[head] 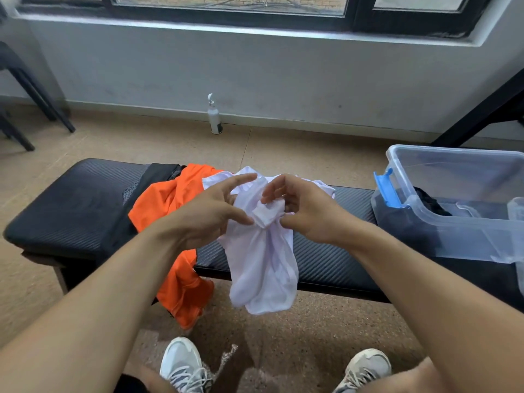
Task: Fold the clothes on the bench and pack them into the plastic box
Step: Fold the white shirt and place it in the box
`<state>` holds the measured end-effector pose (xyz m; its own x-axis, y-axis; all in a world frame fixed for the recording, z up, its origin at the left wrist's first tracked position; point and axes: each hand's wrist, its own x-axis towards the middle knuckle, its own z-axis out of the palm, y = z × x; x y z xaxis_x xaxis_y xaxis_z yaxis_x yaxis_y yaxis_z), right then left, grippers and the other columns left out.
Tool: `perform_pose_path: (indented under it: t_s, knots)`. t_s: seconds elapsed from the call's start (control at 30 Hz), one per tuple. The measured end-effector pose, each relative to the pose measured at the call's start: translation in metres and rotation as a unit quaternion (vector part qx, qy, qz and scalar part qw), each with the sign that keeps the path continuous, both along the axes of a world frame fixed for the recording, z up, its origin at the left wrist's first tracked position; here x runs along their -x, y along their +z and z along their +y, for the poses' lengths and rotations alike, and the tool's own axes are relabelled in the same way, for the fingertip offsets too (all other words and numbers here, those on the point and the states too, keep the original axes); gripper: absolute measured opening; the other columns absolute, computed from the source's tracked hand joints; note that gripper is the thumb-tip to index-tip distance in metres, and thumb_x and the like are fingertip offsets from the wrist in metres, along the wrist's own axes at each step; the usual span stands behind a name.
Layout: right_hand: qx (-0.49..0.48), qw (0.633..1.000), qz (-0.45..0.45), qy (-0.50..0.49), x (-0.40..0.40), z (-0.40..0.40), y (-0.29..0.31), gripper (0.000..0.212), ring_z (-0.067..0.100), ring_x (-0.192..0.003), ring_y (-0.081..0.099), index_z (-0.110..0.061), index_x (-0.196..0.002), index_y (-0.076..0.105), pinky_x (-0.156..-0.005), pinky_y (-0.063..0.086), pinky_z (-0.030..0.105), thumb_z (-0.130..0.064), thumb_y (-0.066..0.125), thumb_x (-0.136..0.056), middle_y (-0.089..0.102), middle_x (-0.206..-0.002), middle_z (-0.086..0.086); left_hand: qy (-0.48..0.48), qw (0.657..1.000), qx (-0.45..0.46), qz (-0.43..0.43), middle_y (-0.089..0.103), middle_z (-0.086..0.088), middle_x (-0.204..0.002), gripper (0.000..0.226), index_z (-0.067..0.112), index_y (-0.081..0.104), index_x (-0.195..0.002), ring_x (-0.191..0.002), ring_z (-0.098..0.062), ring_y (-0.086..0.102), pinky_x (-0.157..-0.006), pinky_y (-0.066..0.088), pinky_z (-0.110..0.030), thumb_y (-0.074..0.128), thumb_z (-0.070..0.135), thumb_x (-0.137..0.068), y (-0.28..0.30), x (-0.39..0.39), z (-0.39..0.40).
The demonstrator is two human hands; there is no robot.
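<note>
Head view: plastic box (442,222) cut off right, contents murky.

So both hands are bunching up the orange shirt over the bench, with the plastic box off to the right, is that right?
Not quite. The head view shows both hands, left hand and right hand, bunching the white garment. The orange shirt lies untouched on the bench; the plastic box is to the right.

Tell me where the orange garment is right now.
In the head view, the orange garment lies left of centre on the black bench, draping over its front edge toward the floor, between a black garment and the white garment.
</note>
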<state>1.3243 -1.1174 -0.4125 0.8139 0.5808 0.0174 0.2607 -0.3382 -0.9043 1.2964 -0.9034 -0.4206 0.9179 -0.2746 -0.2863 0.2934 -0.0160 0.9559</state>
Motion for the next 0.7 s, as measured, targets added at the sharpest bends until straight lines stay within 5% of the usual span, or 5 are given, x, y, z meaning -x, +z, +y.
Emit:
perform_pose_path:
  t_s: [0.13, 0.23, 0.37, 0.53, 0.7]
  knots:
    - [0.014, 0.996, -0.046, -0.069, -0.001, 0.007, -0.005, 0.023, 0.021, -0.076, 0.068, -0.023, -0.093, 0.058, -0.079, 0.057, 0.039, -0.002, 0.067, -0.092, 0.073, -0.087, 0.008, 0.059, 0.995, -0.055, -0.063, 0.073, -0.006, -0.074, 0.067, 0.028, 0.047, -0.143, -0.071, -0.013, 0.067, -0.07, 0.051, -0.024, 0.058, -0.012, -0.089, -0.001, 0.001, -0.007]
    - [0.039, 0.995, -0.084, -0.049, 0.0, 0.004, 0.001, 0.012, 0.008, -0.062, 0.056, -0.022, -0.092, 0.06, -0.064, 0.044, 0.02, -0.013, 0.068, -0.095, 0.073, -0.079, 0.007, 0.159, 0.966, -0.145, -0.147, 0.076, -0.013, -0.084, 0.059, 0.031, 0.051, -0.137, -0.076, -0.021, 0.067, -0.074, 0.055, -0.044, 0.066, 0.003, -0.087, -0.005, 0.002, -0.009]
    - [0.02, 1.0, -0.019, 0.003, -0.001, 0.002, 0.003, 0.009, 0.019, -0.06, 0.053, -0.019, -0.092, 0.06, -0.062, 0.047, 0.028, -0.019, 0.067, -0.097, 0.066, -0.072, 0.021, 0.157, 0.96, -0.142, -0.181, 0.076, -0.01, -0.084, 0.049, 0.036, 0.056, -0.13, -0.084, -0.033, 0.072, -0.081, 0.055, -0.05, 0.071, 0.013, -0.089, -0.002, 0.004, -0.012]
    - [0.05, 0.994, -0.091, -0.019, 0.001, 0.003, 0.007, 0.01, -0.003, -0.06, 0.054, -0.019, -0.083, 0.07, -0.061, 0.039, 0.01, -0.021, 0.079, -0.088, 0.066, -0.073, -0.011, 0.106, 0.967, -0.147, -0.179, 0.069, 0.003, -0.108, 0.039, 0.042, 0.056, -0.132, -0.091, -0.004, 0.063, -0.083, 0.047, -0.025, 0.06, 0.023, -0.098, 0.008, 0.009, -0.02]
    - [0.06, 0.983, -0.152, -0.082, -0.002, 0.002, 0.002, 0.017, 0.002, -0.063, 0.054, -0.026, -0.087, 0.07, -0.063, 0.041, 0.018, -0.025, 0.085, -0.08, 0.066, -0.077, -0.01, 0.027, 0.977, -0.118, -0.177, 0.079, -0.004, -0.097, 0.077, 0.031, 0.039, -0.146, -0.097, -0.014, 0.074, -0.088, 0.056, -0.027, 0.079, 0.01, -0.083, 0.011, 0.017, -0.023]
